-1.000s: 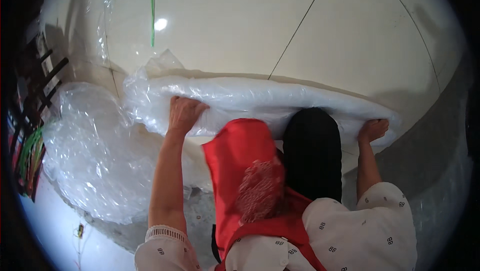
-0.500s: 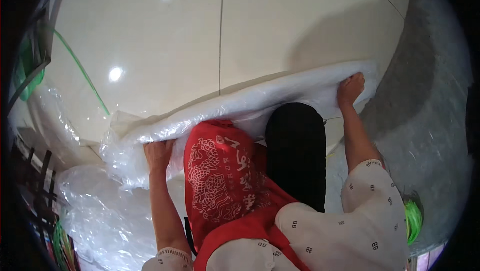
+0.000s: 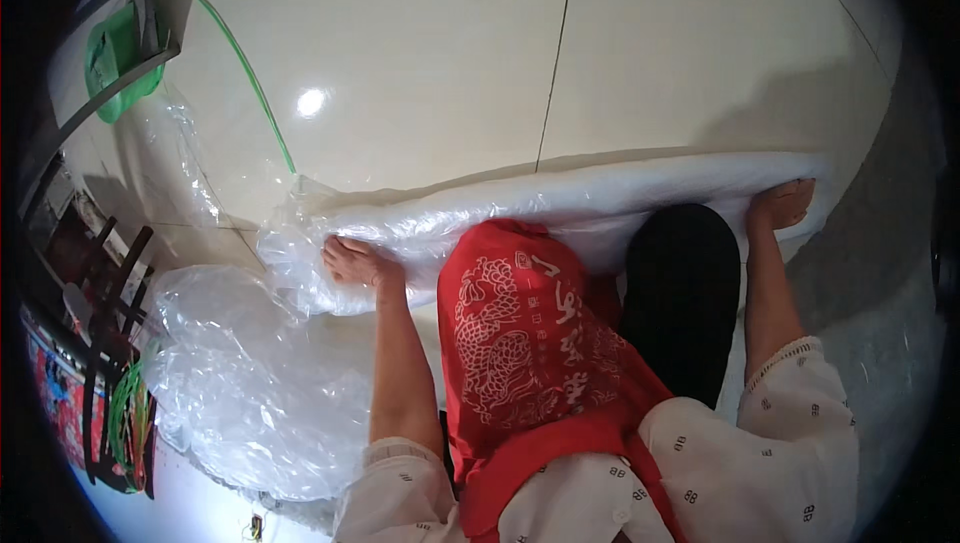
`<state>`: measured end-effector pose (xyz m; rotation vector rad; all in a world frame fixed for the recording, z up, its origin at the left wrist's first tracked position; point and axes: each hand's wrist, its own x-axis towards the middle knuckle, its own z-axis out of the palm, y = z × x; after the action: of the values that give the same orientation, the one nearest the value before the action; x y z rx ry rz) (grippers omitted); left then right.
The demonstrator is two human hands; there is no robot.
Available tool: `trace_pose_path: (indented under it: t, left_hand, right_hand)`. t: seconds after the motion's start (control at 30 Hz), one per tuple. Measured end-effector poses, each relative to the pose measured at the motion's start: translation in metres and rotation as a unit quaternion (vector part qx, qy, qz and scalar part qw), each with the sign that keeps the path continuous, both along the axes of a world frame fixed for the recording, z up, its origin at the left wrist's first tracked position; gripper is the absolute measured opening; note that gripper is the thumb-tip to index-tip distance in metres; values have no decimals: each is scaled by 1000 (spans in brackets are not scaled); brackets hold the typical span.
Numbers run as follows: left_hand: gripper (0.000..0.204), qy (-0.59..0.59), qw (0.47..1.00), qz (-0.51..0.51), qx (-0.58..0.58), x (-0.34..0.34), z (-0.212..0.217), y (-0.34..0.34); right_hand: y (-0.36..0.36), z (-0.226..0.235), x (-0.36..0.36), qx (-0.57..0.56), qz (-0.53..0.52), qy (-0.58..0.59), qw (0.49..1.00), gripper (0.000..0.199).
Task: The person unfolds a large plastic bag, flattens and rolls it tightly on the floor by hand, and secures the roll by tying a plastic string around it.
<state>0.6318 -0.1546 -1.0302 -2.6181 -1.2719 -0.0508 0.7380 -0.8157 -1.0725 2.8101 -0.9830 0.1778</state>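
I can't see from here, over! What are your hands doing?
Left hand and right hand pressing down on the long plastic roll. Crumpled clear plastic heaped at left. Red apron hangs over the middle.

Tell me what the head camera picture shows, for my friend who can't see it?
A person bends over a long roll of clear plastic sheeting on a shiny tiled floor, left hand and right hand pressed on its two ends. A red patterned cloth hangs in front of their chest, and crumpled plastic lies to the left.

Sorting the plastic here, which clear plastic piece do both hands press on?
The long rolled plastic sheet across the tiled floor; left hand and right hand press its ends. The crumpled plastic heap lies untouched, lower left.
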Motion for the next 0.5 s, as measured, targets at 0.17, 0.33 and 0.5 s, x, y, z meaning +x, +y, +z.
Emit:
trace_pose_path:
  t: [0.17,0.33,0.5]
  left_hand:
    - [52,-36,997,-62,-40,-19,-50,1]
    - [50,-93,979,-162,-79,-25,-60,40]
    - [41,-75,981,-110,-141,-2,-44,-3]
  right_hand:
    - [-65,-16,-6,-63,36,7,997,55]
    - [-67,-24,7,-78,69,-6,995,46]
    - [-46,10,10,8,57,-31,998,42]
